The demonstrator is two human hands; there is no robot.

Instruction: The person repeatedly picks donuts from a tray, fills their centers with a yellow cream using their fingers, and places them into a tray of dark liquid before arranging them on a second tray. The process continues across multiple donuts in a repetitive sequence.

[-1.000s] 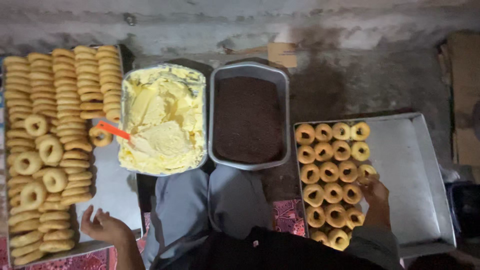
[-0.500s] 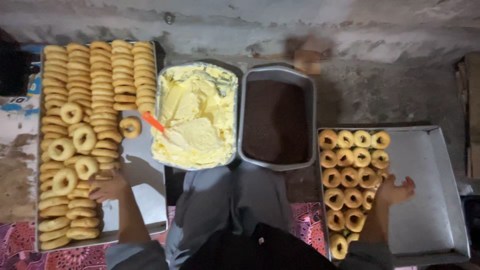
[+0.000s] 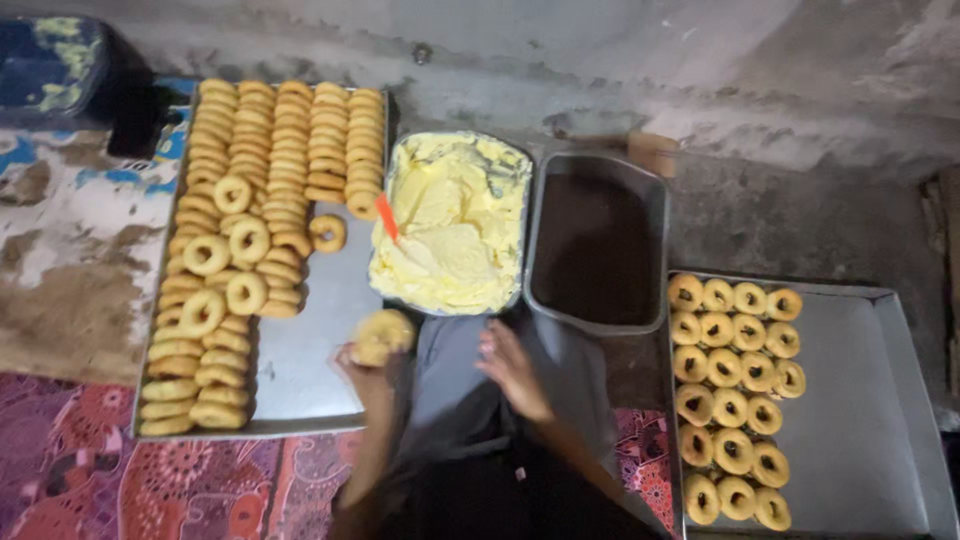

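Note:
My left hand (image 3: 362,366) holds a plain ring doughnut (image 3: 382,335) up in front of my lap, just below the tub of yellow cream (image 3: 452,225). An orange-handled spatula (image 3: 387,217) sticks in the cream. My right hand (image 3: 512,368) hovers over my knee with fingers apart, holding nothing, below the tray of dark brown crumbs (image 3: 599,246). Rows of plain doughnuts (image 3: 232,240) fill the left metal tray (image 3: 305,370). Filled doughnuts (image 3: 730,385) stand in rows on the right metal tray (image 3: 860,420).
A grey concrete wall runs along the back. A patterned purple mat (image 3: 90,460) covers the floor at the lower left. A dark blue cloth or cushion (image 3: 50,60) lies at the top left corner. A small brown block (image 3: 652,152) sits behind the crumb tray.
My left hand has lifted a doughnut off the left tray and brought it toward my lap. My right hand has left the right tray and moved to the middle.

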